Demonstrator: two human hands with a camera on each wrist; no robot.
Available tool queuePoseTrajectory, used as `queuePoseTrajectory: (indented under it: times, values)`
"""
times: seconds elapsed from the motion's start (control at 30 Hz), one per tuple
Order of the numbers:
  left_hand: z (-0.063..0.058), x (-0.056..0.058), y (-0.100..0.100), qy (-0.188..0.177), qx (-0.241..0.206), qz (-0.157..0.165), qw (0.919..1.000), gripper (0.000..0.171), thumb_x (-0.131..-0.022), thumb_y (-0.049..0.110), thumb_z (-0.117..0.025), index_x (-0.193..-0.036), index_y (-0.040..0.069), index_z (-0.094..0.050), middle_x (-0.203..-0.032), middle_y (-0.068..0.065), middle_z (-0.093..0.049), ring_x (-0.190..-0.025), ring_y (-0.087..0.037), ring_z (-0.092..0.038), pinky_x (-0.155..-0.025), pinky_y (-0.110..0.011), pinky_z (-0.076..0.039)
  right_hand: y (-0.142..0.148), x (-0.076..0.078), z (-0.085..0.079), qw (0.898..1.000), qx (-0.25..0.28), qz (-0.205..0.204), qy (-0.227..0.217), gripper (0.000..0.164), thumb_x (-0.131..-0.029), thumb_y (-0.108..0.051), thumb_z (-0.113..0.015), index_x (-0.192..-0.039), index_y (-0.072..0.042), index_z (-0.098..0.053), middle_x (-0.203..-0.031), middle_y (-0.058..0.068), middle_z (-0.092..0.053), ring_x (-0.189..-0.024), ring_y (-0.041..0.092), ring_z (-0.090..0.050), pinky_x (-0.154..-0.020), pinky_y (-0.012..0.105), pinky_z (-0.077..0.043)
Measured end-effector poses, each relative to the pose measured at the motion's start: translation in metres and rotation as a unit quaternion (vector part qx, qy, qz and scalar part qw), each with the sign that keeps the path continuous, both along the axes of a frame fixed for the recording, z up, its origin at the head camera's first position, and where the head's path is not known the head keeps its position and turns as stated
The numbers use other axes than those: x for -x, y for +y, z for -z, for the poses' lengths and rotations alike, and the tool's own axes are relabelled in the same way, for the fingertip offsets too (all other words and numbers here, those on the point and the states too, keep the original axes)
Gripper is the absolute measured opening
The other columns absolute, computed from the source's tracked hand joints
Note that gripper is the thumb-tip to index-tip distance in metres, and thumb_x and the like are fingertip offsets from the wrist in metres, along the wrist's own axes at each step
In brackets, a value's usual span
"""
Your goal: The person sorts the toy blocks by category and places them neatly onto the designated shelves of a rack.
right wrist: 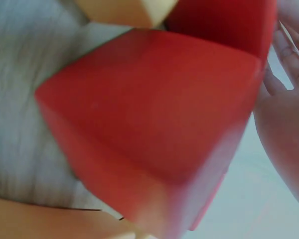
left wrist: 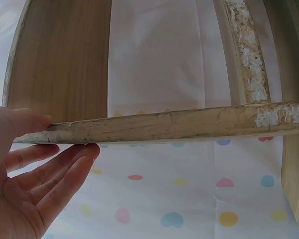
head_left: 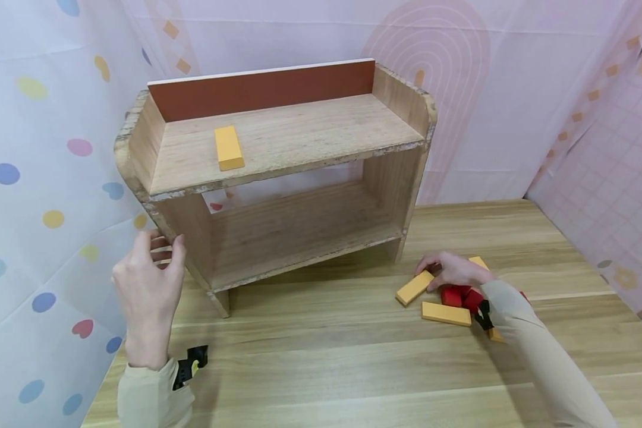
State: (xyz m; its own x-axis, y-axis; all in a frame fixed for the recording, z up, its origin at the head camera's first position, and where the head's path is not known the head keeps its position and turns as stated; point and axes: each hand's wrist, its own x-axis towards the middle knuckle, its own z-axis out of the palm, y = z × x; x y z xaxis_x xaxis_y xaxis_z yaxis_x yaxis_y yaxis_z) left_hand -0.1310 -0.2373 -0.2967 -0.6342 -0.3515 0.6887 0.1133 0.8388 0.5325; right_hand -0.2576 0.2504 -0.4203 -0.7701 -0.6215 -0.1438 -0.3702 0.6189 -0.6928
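Observation:
At the left of the head view, my left hand (head_left: 150,279) grips the side panel of a small wooden shelf (head_left: 294,128). The left wrist view has the thumb on one face of the panel's worn edge (left wrist: 154,124) and the fingers (left wrist: 65,174) on the other. Over on the right, my right hand (head_left: 452,269) pinches the far end of a yellow rectangular block (head_left: 414,288). Red blocks (head_left: 452,296) lie just below that hand, partly hidden by the wrist. One of these red blocks (right wrist: 149,109) fills the right wrist view.
One yellow block (head_left: 228,147) lies on the shelf's upper board, near its left end. Another yellow block (head_left: 446,314) is on the wooden table (head_left: 321,368) beside the red ones, and more yellow pieces show partly around the right forearm. Patterned cloth (head_left: 48,178) hangs behind and at both sides.

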Motion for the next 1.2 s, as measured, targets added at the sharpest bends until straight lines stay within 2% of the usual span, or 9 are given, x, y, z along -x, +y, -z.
queuePoseTrajectory:
  times: [0.13,0.2,0.3,0.4,0.43,0.63,0.77,0.93,1.2]
  values:
    - [-0.001,0.001,-0.001,0.001,0.011,0.004,0.9999,0.030,-0.089,0.020,-0.060,-0.102,-0.007,-0.061,-0.092,-0.026,-0.071,-0.072,-0.039,-0.070,-0.060,0.010,-0.024,-0.001,0.000,-0.005,1.000,0.014,0.002,-0.003,0.030,-0.076,-0.005,-0.075,-0.105,-0.006,-0.067,-0.112,0.014,-0.065,-0.104,0.022,-0.061,-0.092,0.034,-0.049]
    - [-0.001,0.001,-0.001,0.002,0.027,0.001,0.9996,0.031,-0.088,0.020,-0.061,-0.103,-0.007,-0.061,-0.089,-0.026,-0.071,-0.070,-0.038,-0.070,-0.059,0.004,-0.028,-0.002,-0.001,-0.008,1.000,0.019,0.008,-0.006,0.030,-0.077,-0.004,-0.074,-0.106,-0.005,-0.066,-0.113,0.014,-0.064,-0.106,0.024,-0.060,-0.094,0.037,-0.049]
    - [-0.002,0.002,-0.002,0.002,0.059,0.001,0.9983,0.031,-0.088,0.020,-0.062,-0.102,-0.008,-0.060,-0.083,-0.026,-0.071,-0.067,-0.039,-0.070,-0.055,-0.019,-0.046,-0.003,-0.001,-0.013,0.999,0.027,0.016,-0.009,0.031,-0.077,-0.004,-0.074,-0.107,-0.004,-0.066,-0.114,0.016,-0.063,-0.109,0.029,-0.061,-0.096,0.042,-0.048]
    - [-0.002,0.003,-0.003,0.000,0.085,0.004,0.9964,0.031,-0.089,0.018,-0.062,-0.100,-0.010,-0.058,-0.079,-0.029,-0.069,-0.065,-0.042,-0.068,-0.055,-0.048,-0.047,-0.005,-0.002,-0.017,0.999,0.038,0.022,-0.007,0.031,-0.078,-0.003,-0.073,-0.108,-0.004,-0.065,-0.114,0.016,-0.063,-0.110,0.033,-0.061,-0.096,0.046,-0.048]
    - [-0.003,0.003,-0.003,-0.001,0.089,0.007,0.9960,0.030,-0.090,0.018,-0.061,-0.099,-0.011,-0.057,-0.079,-0.030,-0.069,-0.065,-0.043,-0.067,-0.055,-0.052,-0.047,-0.006,-0.002,-0.017,0.999,0.040,0.022,-0.002,0.031,-0.077,-0.003,-0.073,-0.108,-0.004,-0.065,-0.114,0.016,-0.063,-0.110,0.033,-0.061,-0.097,0.047,-0.047]
    - [-0.003,0.003,-0.004,0.000,0.087,0.012,0.9962,0.026,-0.090,0.015,-0.060,-0.096,-0.010,-0.056,-0.078,-0.029,-0.069,-0.063,-0.043,-0.066,-0.056,-0.051,-0.047,-0.012,-0.003,-0.023,0.997,0.054,0.019,0.055,0.033,-0.077,-0.006,-0.075,-0.108,-0.011,-0.067,-0.111,0.007,-0.066,-0.106,0.020,-0.060,-0.098,0.048,-0.045]
    - [-0.001,0.003,-0.004,0.004,0.077,0.014,0.9969,0.025,-0.089,0.014,-0.060,-0.094,-0.010,-0.055,-0.077,-0.029,-0.069,-0.063,-0.042,-0.067,-0.059,-0.052,-0.047,-0.018,-0.006,-0.030,0.993,0.078,0.023,0.083,0.035,-0.076,-0.009,-0.076,-0.110,-0.011,-0.067,-0.112,0.006,-0.065,-0.101,0.010,-0.058,-0.096,0.042,-0.048]
    - [0.002,0.004,-0.004,0.014,0.076,0.014,0.9969,0.023,-0.089,0.014,-0.060,-0.091,-0.008,-0.054,-0.075,-0.028,-0.069,-0.061,-0.042,-0.066,-0.058,-0.053,-0.046,-0.026,-0.011,-0.039,0.988,0.123,0.030,0.088,0.034,-0.077,-0.005,-0.075,-0.109,-0.010,-0.067,-0.111,0.008,-0.065,-0.097,0.004,-0.057,-0.092,0.029,-0.049]
    - [0.003,0.006,-0.004,0.024,0.074,0.013,0.9969,0.022,-0.089,0.014,-0.060,-0.090,-0.007,-0.054,-0.074,-0.027,-0.069,-0.060,-0.041,-0.066,-0.058,-0.053,-0.046,-0.035,-0.016,-0.051,0.977,0.170,0.052,0.113,0.035,-0.078,-0.004,-0.074,-0.112,-0.005,-0.067,-0.115,0.013,-0.064,-0.101,-0.002,-0.056,-0.093,0.017,-0.046]
